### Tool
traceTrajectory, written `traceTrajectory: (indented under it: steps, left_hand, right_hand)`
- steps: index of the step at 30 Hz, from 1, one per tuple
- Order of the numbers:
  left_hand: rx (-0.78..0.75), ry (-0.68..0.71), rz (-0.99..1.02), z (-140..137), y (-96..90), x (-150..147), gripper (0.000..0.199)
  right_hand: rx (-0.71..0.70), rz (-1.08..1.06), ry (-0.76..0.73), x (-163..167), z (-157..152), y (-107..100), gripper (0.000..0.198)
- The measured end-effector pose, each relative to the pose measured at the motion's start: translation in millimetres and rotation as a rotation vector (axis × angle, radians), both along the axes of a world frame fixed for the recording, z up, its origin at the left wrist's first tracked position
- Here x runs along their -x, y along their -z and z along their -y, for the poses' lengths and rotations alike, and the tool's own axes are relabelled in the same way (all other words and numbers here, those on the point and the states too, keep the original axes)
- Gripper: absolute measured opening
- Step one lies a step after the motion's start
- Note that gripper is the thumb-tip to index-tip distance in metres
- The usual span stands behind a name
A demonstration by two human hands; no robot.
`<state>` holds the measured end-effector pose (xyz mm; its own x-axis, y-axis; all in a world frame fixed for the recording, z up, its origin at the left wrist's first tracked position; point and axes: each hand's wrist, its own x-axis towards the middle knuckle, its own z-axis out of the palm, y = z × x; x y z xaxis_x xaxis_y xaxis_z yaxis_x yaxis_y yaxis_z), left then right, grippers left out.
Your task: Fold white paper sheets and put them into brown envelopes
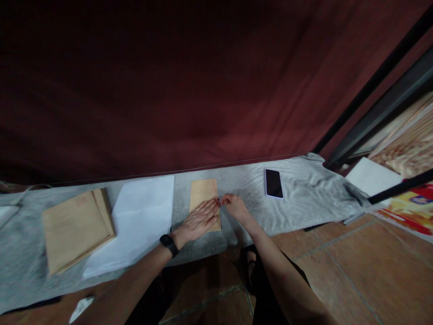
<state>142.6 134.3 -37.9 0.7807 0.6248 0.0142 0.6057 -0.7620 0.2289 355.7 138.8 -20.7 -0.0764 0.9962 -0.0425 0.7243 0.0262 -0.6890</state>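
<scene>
Fingers of your left hand [198, 222] lie flat and nearly together across a slim, rectangular tan paper envelope [199, 190]. Your right hand [236, 207] has its fingers curled at the envelope's right edge; whether they pinch it cannot be told. The envelope rests before you on soft gray cloth [241, 178], its long axis running away from you toward the dark red fabric [203, 99]. Left of it lie smooth white sheets [145, 205]; right, a glossy, dark-screened phone [274, 183].
</scene>
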Motion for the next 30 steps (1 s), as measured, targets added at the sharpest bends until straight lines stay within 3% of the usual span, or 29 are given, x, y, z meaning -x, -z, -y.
traceTrajectory:
  steps: [9,15,20,25,30]
  left_hand:
    - [0.014,0.05,0.016,45.7,-2.0,10.3,0.058]
    - [0.033,0.092,-0.001,62.1,-4.6,19.6,0.056]
    - [0.069,0.083,0.009,60.1,-4.8,21.3,0.055]
    - [0.114,-0.025,-0.027,45.3,0.5,12.0,0.058]
    - [0.053,-0.071,-0.037,23.0,9.9,3.4,0.059]
  right_hand:
    - [-0.063,0.072,-0.024,9.5,5.0,-2.2,0.03]
    - [-0.187,0.006,-0.228,12.7,10.9,-1.0,0.031]
    - [-0.192,-0.044,-0.245,5.6,8.3,3.7,0.035]
    - [-0.159,-0.041,-0.231,-0.3,6.9,3.0,0.038]
    - [-0.145,0.008,-0.178,-1.1,7.7,2.2,0.032]
